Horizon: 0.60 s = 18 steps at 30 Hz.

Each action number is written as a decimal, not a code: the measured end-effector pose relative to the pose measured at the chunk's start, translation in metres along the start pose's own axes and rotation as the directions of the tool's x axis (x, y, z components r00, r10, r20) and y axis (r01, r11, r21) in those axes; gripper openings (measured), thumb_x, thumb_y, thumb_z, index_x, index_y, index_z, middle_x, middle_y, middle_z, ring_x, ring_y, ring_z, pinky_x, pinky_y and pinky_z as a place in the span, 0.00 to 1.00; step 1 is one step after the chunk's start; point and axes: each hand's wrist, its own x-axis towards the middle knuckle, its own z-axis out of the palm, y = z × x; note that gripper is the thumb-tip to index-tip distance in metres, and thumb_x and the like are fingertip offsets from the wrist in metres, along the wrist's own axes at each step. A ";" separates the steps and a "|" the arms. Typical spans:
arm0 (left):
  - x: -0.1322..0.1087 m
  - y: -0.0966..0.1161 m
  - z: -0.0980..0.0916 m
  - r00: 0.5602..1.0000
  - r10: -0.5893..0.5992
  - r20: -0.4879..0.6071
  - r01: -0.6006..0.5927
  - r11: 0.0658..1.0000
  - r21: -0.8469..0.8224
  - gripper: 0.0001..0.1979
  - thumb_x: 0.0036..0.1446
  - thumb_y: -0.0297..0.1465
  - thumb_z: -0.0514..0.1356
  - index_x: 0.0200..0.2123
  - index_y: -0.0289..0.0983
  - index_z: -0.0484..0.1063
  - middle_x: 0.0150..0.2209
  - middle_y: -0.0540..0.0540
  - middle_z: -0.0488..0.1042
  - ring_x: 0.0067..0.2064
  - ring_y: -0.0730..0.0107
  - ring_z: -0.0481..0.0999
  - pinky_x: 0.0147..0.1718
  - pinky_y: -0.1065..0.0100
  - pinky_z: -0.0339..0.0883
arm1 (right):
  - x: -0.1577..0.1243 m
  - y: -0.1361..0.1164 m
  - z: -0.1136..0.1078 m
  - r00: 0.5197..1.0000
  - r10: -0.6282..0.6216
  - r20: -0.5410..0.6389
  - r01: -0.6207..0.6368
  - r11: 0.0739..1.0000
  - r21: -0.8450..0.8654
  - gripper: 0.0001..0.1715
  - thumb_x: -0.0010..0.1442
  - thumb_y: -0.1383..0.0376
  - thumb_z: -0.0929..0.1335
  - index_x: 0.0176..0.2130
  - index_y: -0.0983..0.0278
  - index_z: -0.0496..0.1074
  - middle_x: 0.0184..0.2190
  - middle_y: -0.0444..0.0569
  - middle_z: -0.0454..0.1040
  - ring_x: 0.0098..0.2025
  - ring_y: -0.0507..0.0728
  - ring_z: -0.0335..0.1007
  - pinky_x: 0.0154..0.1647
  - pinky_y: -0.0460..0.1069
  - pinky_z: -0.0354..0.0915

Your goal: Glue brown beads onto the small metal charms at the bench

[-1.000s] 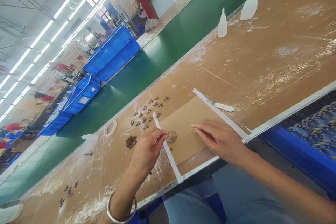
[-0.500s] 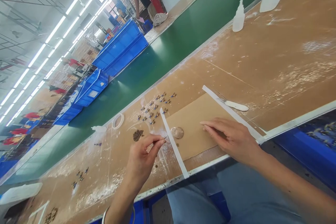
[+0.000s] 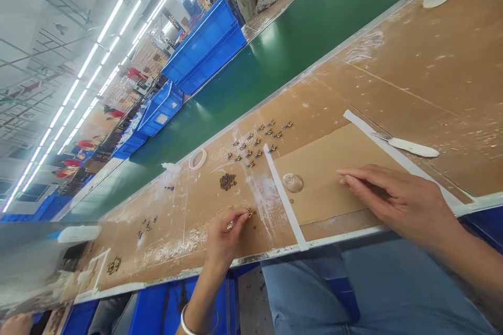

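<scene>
My left hand (image 3: pixel 226 233) pinches a small brass-coloured metal piece (image 3: pixel 250 212) at its fingertips, low over the bench left of a white tape strip. My right hand (image 3: pixel 393 193) is over the right part of a cardboard sheet (image 3: pixel 330 167), its thumb and fingertips together; whatever is between them is too small to make out. On the sheet, between my hands, sits a small clear round dish (image 3: pixel 293 182). A pile of small dark brown metal pieces (image 3: pixel 228 181) lies beyond my left hand. Behind it stand several small blue-and-gold parts (image 3: pixel 257 142) in loose rows.
A white-handled knife (image 3: pixel 412 147) lies right of the sheet. Farther left are a tape roll (image 3: pixel 197 159), a white bottle (image 3: pixel 171 167) and another metal pile (image 3: pixel 113 266). A green conveyor belt (image 3: pixel 275 57) runs behind the bench, with blue crates (image 3: pixel 208 47) beyond. Another person's hand (image 3: pixel 18 323) shows at lower left.
The view has swung, so the bench appears shifted. My left hand has drawn back from the tape strip and lower toward the bench top. My right hand keeps its pinched shape over the sheet.
</scene>
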 end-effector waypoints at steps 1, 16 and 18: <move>0.001 -0.001 0.000 1.000 0.011 0.012 -0.011 1.000 0.000 0.07 0.58 0.34 0.61 0.32 0.41 0.79 0.33 0.50 0.82 0.36 0.66 0.80 0.38 0.68 0.71 | 0.000 0.000 0.000 1.000 0.005 0.002 -0.005 1.000 -0.005 0.09 0.65 0.65 0.65 0.42 0.59 0.74 0.34 0.44 0.80 0.34 0.53 0.78 0.36 0.48 0.70; 0.006 -0.002 0.002 0.992 0.114 0.045 -0.117 0.990 0.076 0.07 0.60 0.33 0.59 0.33 0.41 0.78 0.34 0.50 0.82 0.37 0.68 0.81 0.37 0.70 0.72 | 0.001 -0.003 -0.002 0.996 0.079 0.042 -0.080 0.997 0.024 0.10 0.65 0.65 0.64 0.43 0.59 0.74 0.35 0.44 0.80 0.34 0.53 0.78 0.37 0.49 0.70; 0.006 -0.001 0.003 0.992 0.114 0.047 -0.117 0.990 0.082 0.08 0.60 0.33 0.59 0.33 0.41 0.78 0.34 0.49 0.82 0.37 0.68 0.81 0.37 0.70 0.72 | 0.000 -0.003 -0.001 0.996 0.078 0.035 -0.079 0.997 0.021 0.10 0.65 0.65 0.64 0.42 0.58 0.74 0.35 0.44 0.80 0.34 0.54 0.78 0.36 0.49 0.70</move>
